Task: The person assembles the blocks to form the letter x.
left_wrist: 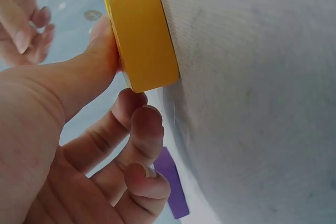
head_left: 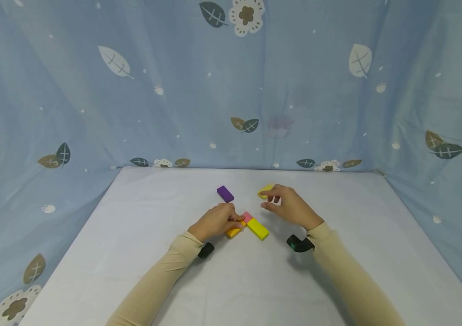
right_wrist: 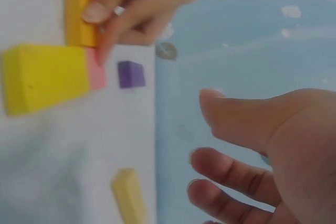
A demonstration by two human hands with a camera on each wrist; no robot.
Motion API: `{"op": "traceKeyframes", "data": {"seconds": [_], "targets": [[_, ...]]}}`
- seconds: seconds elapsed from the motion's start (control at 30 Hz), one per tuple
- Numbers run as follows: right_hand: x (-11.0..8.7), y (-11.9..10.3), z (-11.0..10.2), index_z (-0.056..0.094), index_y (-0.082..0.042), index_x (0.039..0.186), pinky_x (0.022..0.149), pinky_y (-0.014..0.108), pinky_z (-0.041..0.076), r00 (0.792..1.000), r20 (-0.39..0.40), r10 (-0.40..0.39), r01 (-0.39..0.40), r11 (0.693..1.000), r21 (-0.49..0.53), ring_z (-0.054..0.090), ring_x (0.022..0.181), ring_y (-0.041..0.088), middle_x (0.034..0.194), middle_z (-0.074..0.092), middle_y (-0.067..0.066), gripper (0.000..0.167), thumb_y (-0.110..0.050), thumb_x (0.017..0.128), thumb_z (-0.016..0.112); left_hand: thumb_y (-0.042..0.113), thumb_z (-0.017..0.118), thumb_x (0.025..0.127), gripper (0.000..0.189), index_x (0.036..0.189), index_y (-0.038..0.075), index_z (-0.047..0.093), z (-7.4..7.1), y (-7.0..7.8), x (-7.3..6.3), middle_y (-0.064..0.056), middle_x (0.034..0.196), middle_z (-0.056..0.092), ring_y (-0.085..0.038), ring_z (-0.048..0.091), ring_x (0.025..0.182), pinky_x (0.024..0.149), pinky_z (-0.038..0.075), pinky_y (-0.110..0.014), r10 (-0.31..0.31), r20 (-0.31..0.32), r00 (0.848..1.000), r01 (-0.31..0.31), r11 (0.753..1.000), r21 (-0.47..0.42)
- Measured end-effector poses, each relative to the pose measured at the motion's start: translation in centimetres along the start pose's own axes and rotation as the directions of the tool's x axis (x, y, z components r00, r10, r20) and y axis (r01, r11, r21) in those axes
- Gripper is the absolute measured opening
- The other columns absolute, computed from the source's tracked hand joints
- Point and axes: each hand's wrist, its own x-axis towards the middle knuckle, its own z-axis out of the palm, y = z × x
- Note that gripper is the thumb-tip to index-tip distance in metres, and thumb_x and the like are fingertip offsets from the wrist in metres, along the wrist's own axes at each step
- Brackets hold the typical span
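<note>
My left hand (head_left: 215, 221) holds an orange block (head_left: 234, 232) flat on the table. Its thumb lies on the block, and its index fingertip reaches the small pink block (head_left: 248, 217). That pink piece meets one end of a bright yellow block (head_left: 259, 229), with the orange block angled off beside it. In the left wrist view the orange block (left_wrist: 144, 40) shows its broad end between thumb and fingers. Over the table to the right, my right hand (head_left: 292, 207) has thumb and fingers apart, holding nothing. A pale yellow block (head_left: 264, 192) lies just beyond its fingertips.
A purple block (head_left: 225, 194) lies farther back, behind the left hand. The white-covered table (head_left: 153, 280) ends at a blue curtain (head_left: 173, 90) printed with leaves and flowers, which also hangs along both sides. Dark wrist devices (head_left: 299, 243) sit under the sleeves.
</note>
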Motion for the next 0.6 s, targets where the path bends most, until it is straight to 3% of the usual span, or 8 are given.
{"op": "traceKeyframes", "data": {"seconds": [0.37,0.6], "targets": [[1.0,0.2,-3.7,0.071,-0.01,0.132,0.08,0.035,0.051,0.999,-0.034,0.033,-0.035,0.999,-0.039,0.061,0.102,0.031,0.111,0.069,0.01,0.038,-0.02,0.096,0.075,0.022,0.076,0.094,0.023,0.113,0.01,0.081,0.1,-0.1,-0.1,0.002,0.081,0.059,-0.011,0.046,0.071,0.06,0.035,-0.019,-0.008,-0.001,1.0,0.008,1.0,-0.007],[1.6,1.3,-4.6,0.071,-0.009,0.132,0.086,0.041,0.051,0.999,-0.036,0.025,-0.026,0.999,-0.048,0.06,0.106,0.028,0.118,0.068,0.01,0.036,-0.019,0.097,0.073,0.021,0.076,0.095,0.023,0.114,0.01,0.081,0.1,-0.2,-0.1,0.002,0.081,0.059,-0.01,0.046,0.07,0.059,0.036,-0.019,-0.014,0.0,1.0,0.014,1.0,-0.015]]}}
